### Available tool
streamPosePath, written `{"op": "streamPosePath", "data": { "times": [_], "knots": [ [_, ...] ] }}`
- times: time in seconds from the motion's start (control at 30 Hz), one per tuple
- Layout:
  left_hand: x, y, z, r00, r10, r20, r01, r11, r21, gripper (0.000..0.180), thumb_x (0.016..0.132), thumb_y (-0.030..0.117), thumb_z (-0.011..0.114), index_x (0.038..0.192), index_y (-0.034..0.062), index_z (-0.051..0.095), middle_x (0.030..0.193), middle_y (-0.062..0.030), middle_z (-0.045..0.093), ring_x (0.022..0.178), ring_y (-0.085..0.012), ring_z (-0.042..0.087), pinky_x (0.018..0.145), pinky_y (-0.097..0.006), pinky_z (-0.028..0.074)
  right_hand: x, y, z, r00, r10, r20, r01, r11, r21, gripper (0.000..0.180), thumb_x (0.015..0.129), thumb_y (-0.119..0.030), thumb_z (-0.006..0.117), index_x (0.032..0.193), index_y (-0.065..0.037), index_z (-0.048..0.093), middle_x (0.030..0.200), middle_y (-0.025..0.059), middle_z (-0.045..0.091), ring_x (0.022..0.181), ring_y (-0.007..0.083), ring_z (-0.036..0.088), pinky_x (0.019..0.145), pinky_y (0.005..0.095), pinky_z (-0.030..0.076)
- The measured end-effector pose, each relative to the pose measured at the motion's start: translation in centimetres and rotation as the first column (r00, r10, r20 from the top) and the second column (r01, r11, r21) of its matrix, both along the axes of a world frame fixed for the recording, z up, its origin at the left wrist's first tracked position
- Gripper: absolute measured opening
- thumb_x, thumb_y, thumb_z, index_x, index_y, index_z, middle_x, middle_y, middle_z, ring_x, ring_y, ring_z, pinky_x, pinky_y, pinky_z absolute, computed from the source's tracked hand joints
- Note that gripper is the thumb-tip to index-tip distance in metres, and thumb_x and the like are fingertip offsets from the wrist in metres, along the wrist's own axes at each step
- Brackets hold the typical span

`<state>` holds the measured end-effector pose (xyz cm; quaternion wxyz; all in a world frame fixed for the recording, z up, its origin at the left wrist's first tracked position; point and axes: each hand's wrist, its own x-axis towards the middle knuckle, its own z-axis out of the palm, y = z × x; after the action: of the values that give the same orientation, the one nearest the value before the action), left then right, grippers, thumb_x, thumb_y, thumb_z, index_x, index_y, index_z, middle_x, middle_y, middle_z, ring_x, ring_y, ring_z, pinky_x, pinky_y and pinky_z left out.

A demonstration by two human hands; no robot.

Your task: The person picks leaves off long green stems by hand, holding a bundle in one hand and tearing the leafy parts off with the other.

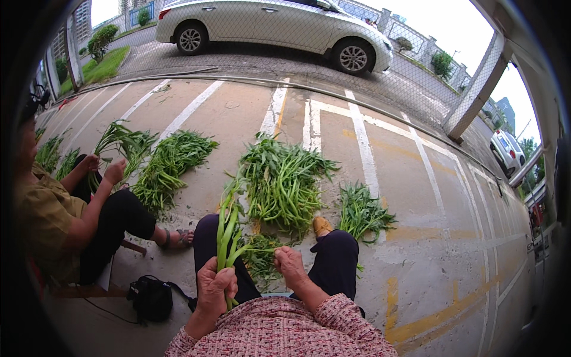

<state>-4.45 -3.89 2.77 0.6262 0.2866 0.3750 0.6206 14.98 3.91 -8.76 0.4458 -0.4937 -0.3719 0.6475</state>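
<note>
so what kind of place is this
Most likely a paved outdoor parking area beside a street. White bay lines are painted on the concrete, a silver car stands beyond a wire mesh fence, and piles of leafy green stalks lie on the ground.

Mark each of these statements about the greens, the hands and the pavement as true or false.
1. The left hand has its grip closed around a bunch of long green leafy stalks. True.
2. The right hand rests flat on the ground. False: it pinches a stalk at the lap.
3. A large pile of green leafy stalks lies on the concrete pavement ahead. True.
4. The seated co-worker on the left is empty-handed. False: both hands hold greens.
5. A black bag sits on the silver car. False: it lies on the ground.
</note>
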Motion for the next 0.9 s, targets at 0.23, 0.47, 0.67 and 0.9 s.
{"op": "streamPosePath", "data": {
  "times": [0.23,0.47,0.67,0.9],
  "knots": [
    [-0.8,-0.2,0.9,0.997,0.022,0.076,-0.024,1.0,0.019,0.009,0.089,0.008,0.061,0.094,0.0038,0.056,0.061,-0.0001,0.05,0.048,-0.0056,0.045,0.043,-0.021,0.038,1.7,-0.2,1.1,0.985,-0.068,-0.159,0.041,0.985,-0.165,0.014,0.093,-0.019,0.053,0.088,-0.007,0.058,0.064,-0.0032,0.049,0.05,0.0052,0.038,0.045,0.0202,0.03],
    [-1.3,-0.3,1.3,0.983,-0.007,0.182,0.005,1.0,0.012,0.012,0.089,0.011,0.06,0.094,0.0013,0.055,0.057,-0.0017,0.05,0.041,-0.0076,0.041,0.042,-0.023,0.038,1.0,-0.5,2.4,0.998,-0.055,-0.033,0.055,0.998,-0.012,0.012,0.092,-0.013,0.056,0.091,-0.003,0.063,0.066,-0.0023,0.055,0.051,0.0046,0.043,0.047,0.0188,0.033],
    [-1.5,-0.4,1.2,0.965,-0.055,0.257,0.05,0.998,0.025,0.015,0.089,0.014,0.062,0.096,0.0017,0.055,0.057,-0.0035,0.052,0.041,-0.0087,0.042,0.042,-0.025,0.038,0.9,-0.8,2.4,0.99,-0.022,0.14,-0.006,0.981,0.195,0.015,0.088,-0.006,0.059,0.098,-0.002,0.069,0.072,-0.0004,0.06,0.06,0.0067,0.05,0.055,0.0197,0.039],
    [-1.5,-0.5,1.1,0.955,-0.084,0.285,0.077,0.996,0.034,0.017,0.09,0.015,0.062,0.097,0.002,0.055,0.058,-0.0035,0.052,0.042,-0.0088,0.043,0.044,-0.025,0.038,1.1,-0.7,1.8,0.899,0.004,0.438,-0.202,0.892,0.405,0.016,0.085,-0.005,0.06,0.097,-0.001,0.07,0.099,0.0101,0.063,0.092,0.021,0.06,0.08,0.0291,0.047]
  ]
}}
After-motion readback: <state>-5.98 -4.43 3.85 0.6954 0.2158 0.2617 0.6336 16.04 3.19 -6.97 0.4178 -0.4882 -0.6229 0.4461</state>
